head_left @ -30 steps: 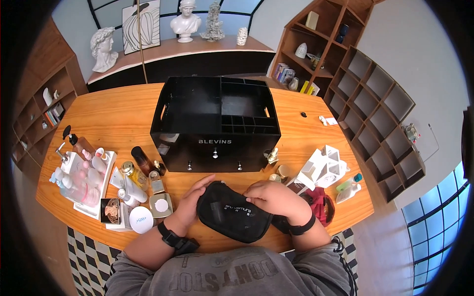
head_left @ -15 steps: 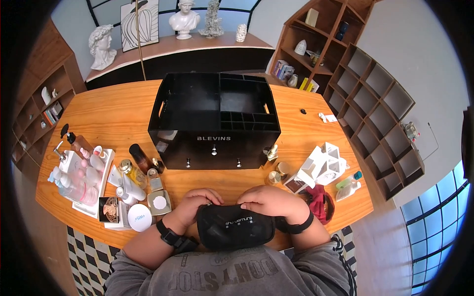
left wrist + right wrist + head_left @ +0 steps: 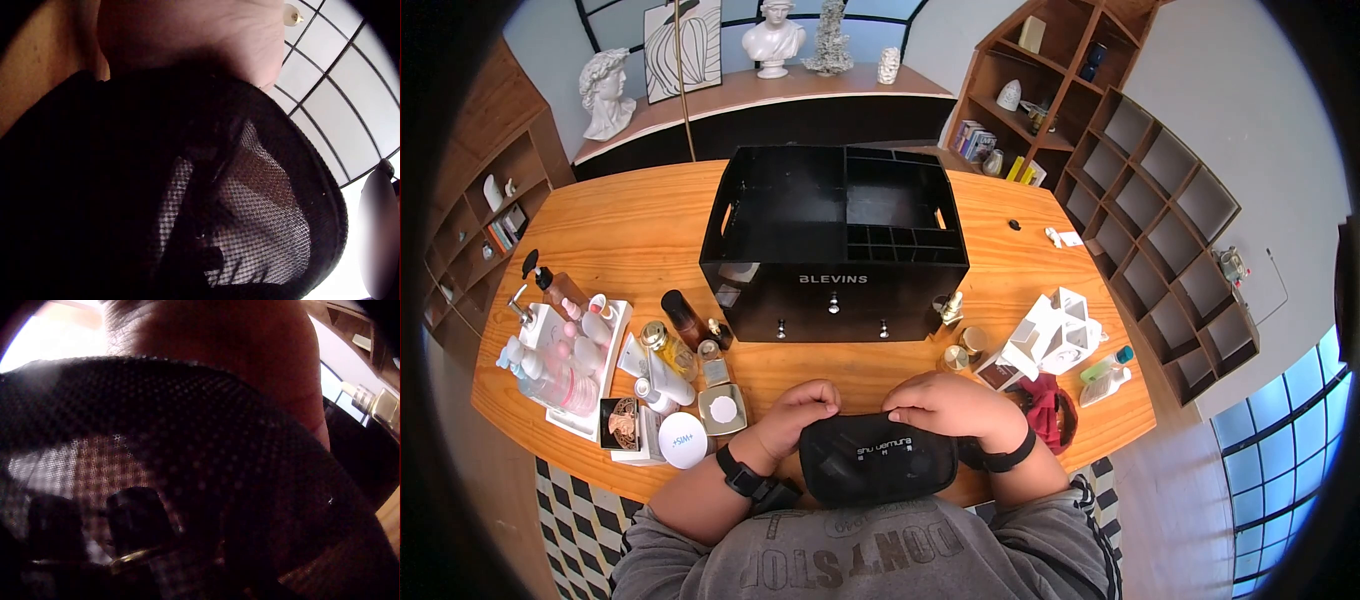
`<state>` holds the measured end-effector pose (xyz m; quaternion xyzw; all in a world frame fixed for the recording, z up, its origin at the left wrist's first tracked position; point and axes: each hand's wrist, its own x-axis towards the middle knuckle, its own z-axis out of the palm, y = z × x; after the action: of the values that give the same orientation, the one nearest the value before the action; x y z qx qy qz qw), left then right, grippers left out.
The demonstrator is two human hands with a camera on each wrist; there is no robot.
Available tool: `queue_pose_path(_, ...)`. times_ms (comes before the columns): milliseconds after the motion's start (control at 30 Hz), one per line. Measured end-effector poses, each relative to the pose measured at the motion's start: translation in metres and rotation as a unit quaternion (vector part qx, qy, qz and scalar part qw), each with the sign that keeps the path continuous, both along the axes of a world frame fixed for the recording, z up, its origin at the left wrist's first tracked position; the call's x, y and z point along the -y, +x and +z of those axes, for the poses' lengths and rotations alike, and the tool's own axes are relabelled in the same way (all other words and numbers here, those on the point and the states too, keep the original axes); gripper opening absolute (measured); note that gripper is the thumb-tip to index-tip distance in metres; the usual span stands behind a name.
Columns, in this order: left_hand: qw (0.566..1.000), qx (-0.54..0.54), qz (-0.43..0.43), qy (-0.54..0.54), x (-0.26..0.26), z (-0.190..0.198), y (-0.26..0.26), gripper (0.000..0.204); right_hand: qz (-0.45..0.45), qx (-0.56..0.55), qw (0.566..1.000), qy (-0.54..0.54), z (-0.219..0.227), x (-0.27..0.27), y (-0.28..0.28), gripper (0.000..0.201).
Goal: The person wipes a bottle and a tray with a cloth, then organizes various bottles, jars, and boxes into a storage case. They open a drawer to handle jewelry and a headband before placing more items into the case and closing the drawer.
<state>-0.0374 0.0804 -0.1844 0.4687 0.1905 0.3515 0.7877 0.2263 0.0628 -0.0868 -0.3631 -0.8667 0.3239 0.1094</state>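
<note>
Near my tummy, my left hand [image 3: 795,415] and right hand [image 3: 945,405] both grip the black mesh pouch [image 3: 878,460] tight, keeping it upright.

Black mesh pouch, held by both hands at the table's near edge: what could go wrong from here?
1. The black mesh pouch hangs partly past the table edge; if the left hand or right hand slips, it may drop into the lap.
2. The right wrist view shows items inside the mesh; tipping could spill them.
3. Small gold-capped bottles stand close ahead; a forward push might topple them.
</note>
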Motion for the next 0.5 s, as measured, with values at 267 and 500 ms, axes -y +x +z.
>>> queue_pose_path(267,0.998,-0.054,-0.006,-0.024,0.003,0.006,-0.002,0.019,0.001,-0.003,1.0,0.001,-0.003,0.0,0.001,0.018)
queue_pose_path(500,0.992,-0.101,0.074,-0.03,0.01,0.018,0.003,0.026,-0.031,0.02,0.999,0.04,0.0,0.001,0.005,0.017)
